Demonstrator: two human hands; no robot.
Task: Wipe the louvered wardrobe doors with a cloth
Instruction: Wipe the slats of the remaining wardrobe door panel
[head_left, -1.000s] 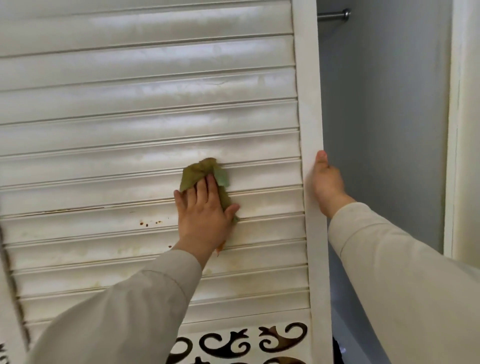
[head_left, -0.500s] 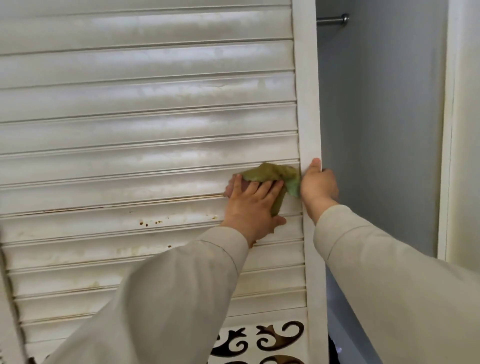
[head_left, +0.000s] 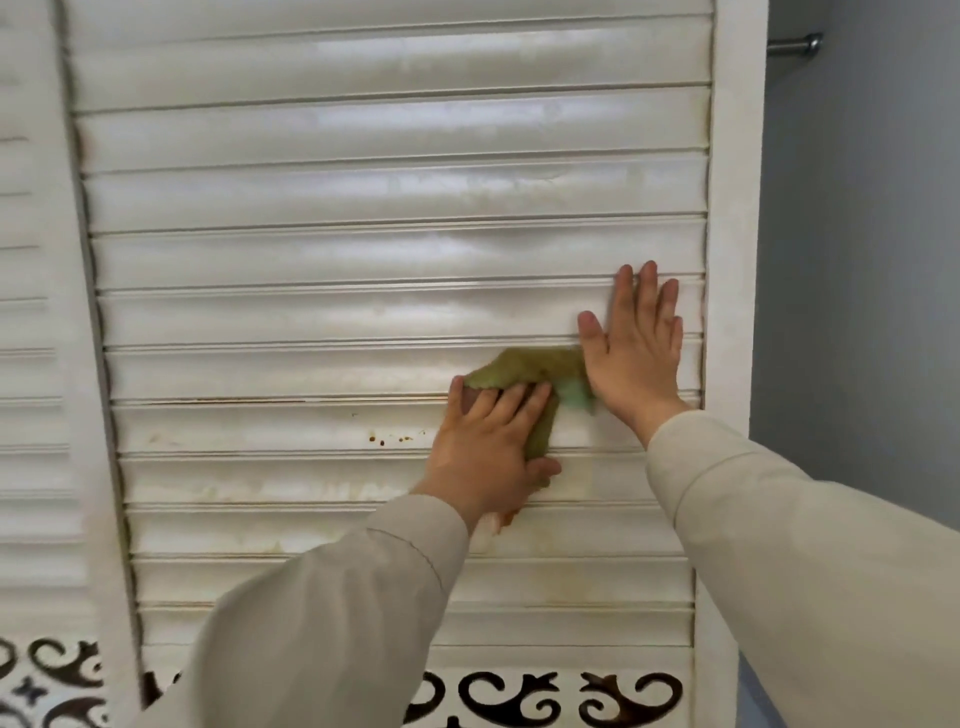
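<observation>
Item: cloth (head_left: 535, 366). Olive-green, with a paler mint patch at its 3 o'clock corner. It lay bunched against the louvered door (head_left: 395, 254), right of the panel's centre and slightly below it, on the slat just above the brown-streaked one. One fold hung down toward 6 o'clock across the next slat.

Handling, judged: light, soft and limp, with no stiffness of its own. It would take the curve of each slat under pressure, and would slide or drop if released. Best taken flat under a spread palm, or bunched at the hanging fold for working into slat edges.

Left hand (head_left: 491, 452): pressed on the cloth, fingers nearly straight and fanned toward 12 o'clock, thumb at 3 o'clock bent under the hanging fold; whether the thumb pinched it could not be told.

Right hand (head_left: 636, 348): flat on the slats, fingers straight and slightly apart, holding nothing. It sat at 3 o'clock of the cloth, its thumb-side edge touching or overlapping the cloth's corner, just inside the door stile (head_left: 737, 260).

Door, judged: a light hinged panel with thin slats, stiff enough for wiping but likely to swing under a push, so bracing seemed sensible. Glossy paint, probably slick.

Soil noted: brown specks (head_left: 387, 439) at 9 o'clock of the left hand; yellowish stains on the slats toward 6 o'clock.

Surroundings: second louvered door (head_left: 36, 312) at 9 o'clock; cut-out scroll panel (head_left: 545, 696) at 6 o'clock; hanging rail (head_left: 792, 44) at 2 o'clock inside the wardrobe.
</observation>
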